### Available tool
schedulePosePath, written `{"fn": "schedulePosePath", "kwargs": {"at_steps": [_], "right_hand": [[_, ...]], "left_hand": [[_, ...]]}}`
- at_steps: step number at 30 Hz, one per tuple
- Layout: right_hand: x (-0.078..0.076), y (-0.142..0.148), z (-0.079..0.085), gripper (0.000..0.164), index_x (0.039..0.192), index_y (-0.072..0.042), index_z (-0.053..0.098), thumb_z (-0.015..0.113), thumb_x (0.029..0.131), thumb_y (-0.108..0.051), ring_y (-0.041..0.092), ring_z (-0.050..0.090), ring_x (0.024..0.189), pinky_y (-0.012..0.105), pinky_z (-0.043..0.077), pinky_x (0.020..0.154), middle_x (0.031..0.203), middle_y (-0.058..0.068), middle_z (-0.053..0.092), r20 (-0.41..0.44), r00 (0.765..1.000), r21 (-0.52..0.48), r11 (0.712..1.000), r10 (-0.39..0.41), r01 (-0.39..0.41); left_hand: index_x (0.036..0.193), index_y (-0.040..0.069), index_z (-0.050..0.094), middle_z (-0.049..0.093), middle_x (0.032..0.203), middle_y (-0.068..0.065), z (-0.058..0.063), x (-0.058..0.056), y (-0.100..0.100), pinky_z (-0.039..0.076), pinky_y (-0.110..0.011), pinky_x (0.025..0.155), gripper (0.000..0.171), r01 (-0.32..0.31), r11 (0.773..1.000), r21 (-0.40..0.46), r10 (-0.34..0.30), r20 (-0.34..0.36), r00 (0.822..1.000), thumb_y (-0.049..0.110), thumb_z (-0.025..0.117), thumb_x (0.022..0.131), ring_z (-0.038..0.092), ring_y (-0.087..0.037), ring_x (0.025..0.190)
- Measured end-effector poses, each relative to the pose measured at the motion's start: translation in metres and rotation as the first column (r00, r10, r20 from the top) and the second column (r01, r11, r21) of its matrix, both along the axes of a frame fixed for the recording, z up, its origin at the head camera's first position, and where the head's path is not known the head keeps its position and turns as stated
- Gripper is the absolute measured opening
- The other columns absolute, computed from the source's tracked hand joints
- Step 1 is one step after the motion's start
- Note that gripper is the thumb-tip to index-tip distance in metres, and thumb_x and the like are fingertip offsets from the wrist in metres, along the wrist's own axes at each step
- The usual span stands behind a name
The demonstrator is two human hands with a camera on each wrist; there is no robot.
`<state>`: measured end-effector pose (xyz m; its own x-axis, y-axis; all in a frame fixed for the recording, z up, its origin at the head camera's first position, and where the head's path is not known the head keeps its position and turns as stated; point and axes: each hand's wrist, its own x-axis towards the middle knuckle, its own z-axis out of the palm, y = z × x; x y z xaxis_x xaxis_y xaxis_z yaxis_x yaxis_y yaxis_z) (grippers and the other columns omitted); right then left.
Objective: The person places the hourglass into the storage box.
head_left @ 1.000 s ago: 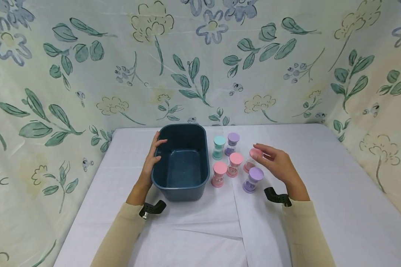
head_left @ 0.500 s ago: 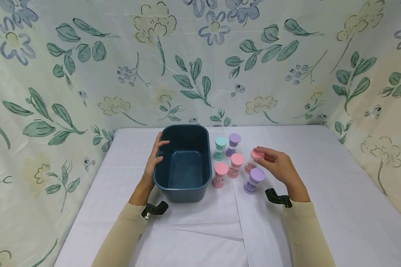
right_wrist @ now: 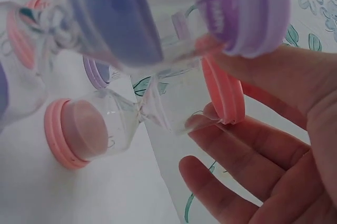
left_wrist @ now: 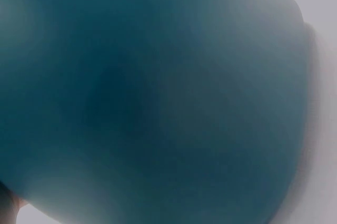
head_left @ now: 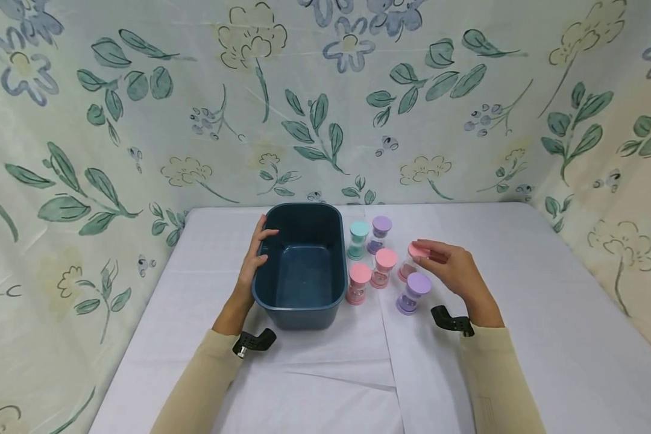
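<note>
In the head view my left hand (head_left: pixel 254 259) grips the left rim of a dark blue plastic bin (head_left: pixel 304 316), fingers hooked over the edge. The bin's inside shows nothing in it. Its blurred wall (left_wrist: pixel 158 103) fills the left wrist view. My right hand (head_left: pixel 447 268) pinches the top cap of a pink hourglass (right_wrist: pixel 224 89), thumb on one side and fingers on the other; it stands upright on the table. Right in front of it is a purple hourglass (head_left: pixel 413 293). Closer to the bin stand two more pink hourglasses, a nearer one (head_left: pixel 358 283) and a farther one (head_left: pixel 383 268).
Behind the pink ones, a teal hourglass (head_left: pixel 358 240) and another purple hourglass (head_left: pixel 380 234) stand side by side. A white cloth (head_left: pixel 314 386) with creases covers the table. Flower-printed fabric (head_left: pixel 325 144) hangs along the back and sides.
The bin, with my left hand on it, has slid slightly right, closer to the nearest pink hourglass. My right hand stays at its pink hourglass. The head view has shifted slightly.
</note>
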<state>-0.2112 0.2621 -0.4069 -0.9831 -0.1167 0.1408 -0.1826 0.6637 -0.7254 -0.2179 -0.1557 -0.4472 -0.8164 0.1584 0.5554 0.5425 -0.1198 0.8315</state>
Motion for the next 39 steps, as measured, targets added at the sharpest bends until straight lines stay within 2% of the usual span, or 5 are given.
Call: {"fn": "schedulePosePath", "kwargs": {"at_steps": [8, 13, 19, 27, 39], "right_hand": [[-0.0006, 0.0002, -0.0015, 0.049, 0.131, -0.011, 0.061, 0.072, 0.086, -0.028, 0.036, 0.06, 0.112, 0.048, 0.049, 0.091, 0.13, 0.016, 0.06, -0.015, 1.0, 0.002, 1.0, -0.008, 0.008], [-0.0017, -0.0021, -0.0018, 0.047, 0.13, -0.01, 0.061, 0.072, 0.087, -0.025, 0.034, 0.058, 0.116, 0.047, 0.049, 0.092, 0.13, 0.015, 0.06, -0.028, 1.0, -0.003, 1.0, -0.003, 0.003], [-0.0017, -0.0036, -0.0018, 0.043, 0.128, -0.009, 0.063, 0.072, 0.087, -0.019, 0.032, 0.057, 0.118, 0.044, 0.05, 0.088, 0.127, 0.014, 0.062, -0.077, 0.997, 0.018, 1.0, 0.007, -0.006], [-0.0002, -0.0021, -0.0027, 0.044, 0.128, -0.009, 0.063, 0.069, 0.088, -0.028, 0.033, 0.056, 0.12, 0.043, 0.05, 0.087, 0.128, 0.013, 0.062, -0.113, 0.994, 0.031, 1.0, 0.002, 0.001], [0.0059, -0.003, 0.0052, 0.045, 0.129, -0.011, 0.063, 0.069, 0.088, -0.027, 0.03, 0.054, 0.123, 0.035, 0.05, 0.084, 0.131, 0.01, 0.06, -0.198, 0.98, 0.026, 1.0, -0.005, 0.01]], "left_hand": [[0.135, -0.012, 0.037, 0.003, 0.162, -0.011, -0.0006, 0.0006, 0.0016, -0.007, -0.058, 0.111, 0.055, -0.007, 1.0, 0.0, 0.007, -0.008, 1.0, 0.005, 0.032, 0.083, -0.004, -0.023, 0.147], [0.135, -0.011, 0.038, 0.004, 0.162, -0.012, -0.0009, 0.0011, 0.0012, -0.007, -0.058, 0.111, 0.055, -0.01, 1.0, 0.001, 0.01, -0.017, 1.0, 0.004, 0.03, 0.083, -0.003, -0.023, 0.147], [0.134, -0.012, 0.038, 0.004, 0.162, -0.012, -0.0006, 0.0014, 0.0016, -0.007, -0.058, 0.111, 0.055, -0.018, 1.0, -0.003, 0.018, -0.023, 1.0, 0.003, 0.03, 0.083, -0.003, -0.024, 0.147], [0.133, -0.013, 0.038, 0.005, 0.161, -0.012, -0.0006, 0.0009, 0.0032, -0.006, -0.058, 0.111, 0.054, -0.026, 1.0, -0.007, 0.026, -0.025, 0.999, 0.004, 0.03, 0.083, -0.002, -0.024, 0.147], [0.134, -0.011, 0.039, 0.006, 0.162, -0.01, -0.0014, 0.0025, 0.0027, -0.005, -0.059, 0.111, 0.053, -0.025, 1.0, -0.004, 0.024, -0.015, 1.0, 0.006, 0.031, 0.084, -0.001, -0.023, 0.147]]}}
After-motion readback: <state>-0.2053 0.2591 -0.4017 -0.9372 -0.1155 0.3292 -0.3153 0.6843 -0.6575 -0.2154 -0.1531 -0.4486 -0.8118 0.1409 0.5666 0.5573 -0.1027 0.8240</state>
